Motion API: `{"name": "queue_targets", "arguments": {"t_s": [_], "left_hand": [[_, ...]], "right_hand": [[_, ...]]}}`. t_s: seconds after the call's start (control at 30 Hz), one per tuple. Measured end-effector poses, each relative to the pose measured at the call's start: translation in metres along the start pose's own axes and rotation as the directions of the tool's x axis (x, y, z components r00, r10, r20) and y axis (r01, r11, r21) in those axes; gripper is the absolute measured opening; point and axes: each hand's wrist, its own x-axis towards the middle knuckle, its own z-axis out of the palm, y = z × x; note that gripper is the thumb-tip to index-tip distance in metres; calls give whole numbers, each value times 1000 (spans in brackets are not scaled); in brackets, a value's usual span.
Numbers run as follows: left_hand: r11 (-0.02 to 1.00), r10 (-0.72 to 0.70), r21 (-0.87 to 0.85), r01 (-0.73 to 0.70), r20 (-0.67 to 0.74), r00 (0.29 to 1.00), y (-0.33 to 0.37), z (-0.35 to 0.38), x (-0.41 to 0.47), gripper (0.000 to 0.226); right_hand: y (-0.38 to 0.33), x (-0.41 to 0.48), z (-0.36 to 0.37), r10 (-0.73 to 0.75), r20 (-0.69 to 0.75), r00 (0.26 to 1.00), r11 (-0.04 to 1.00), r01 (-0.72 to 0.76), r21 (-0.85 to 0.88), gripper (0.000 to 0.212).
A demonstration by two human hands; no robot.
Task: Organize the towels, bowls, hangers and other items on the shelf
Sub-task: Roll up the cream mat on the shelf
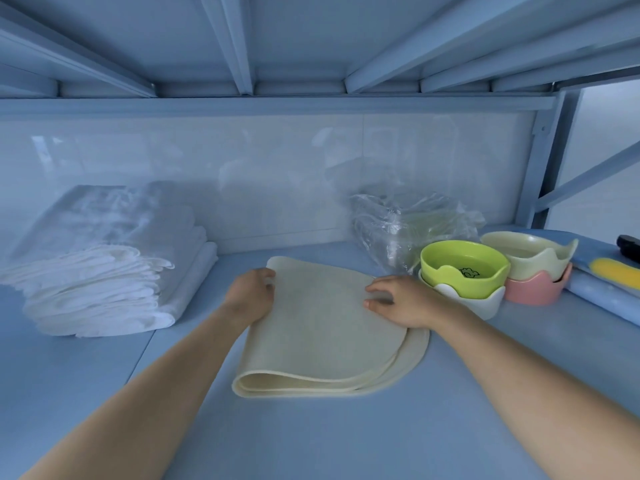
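A folded cream cloth [322, 337] with rounded edges lies in the middle of the blue shelf [346, 438]. My left hand [251, 294] grips its far left edge, fingers curled over the rim. On the right side of the cloth my right hand [401, 301] rests with its fingers spread flat. A stack of white towels [100, 289] sits at the left. At the right stand a green bowl [464, 266] nested in a white bowl [479, 301], and a cream bowl [530, 252] stacked on a pink bowl [535, 289].
A crumpled clear plastic bag [408, 223] lies behind the bowls against the white back wall. A blue pad with a yellow patch [613, 275] and a black object [628, 245] sit at the far right. The upper shelf's metal beams [242, 46] hang overhead.
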Motion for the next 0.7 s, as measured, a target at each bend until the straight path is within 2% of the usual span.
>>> {"name": "queue_targets", "arguments": {"t_s": [0.17, 0.43, 0.7], "left_hand": [[997, 63, 33, -64, 29, 998, 6, -6, -21, 41], [986, 121, 110, -126, 45, 992, 8, -1, -48, 36], [983, 118, 133, -128, 81, 990, 11, -10, -31, 37]], "right_hand": [[-11, 3, 5, -31, 1, 1000, 999, 31, 9, 35], [-29, 4, 11, 19, 26, 999, 990, -15, -139, 24], [-28, 12, 7, 18, -48, 999, 999, -19, -30, 24]]}}
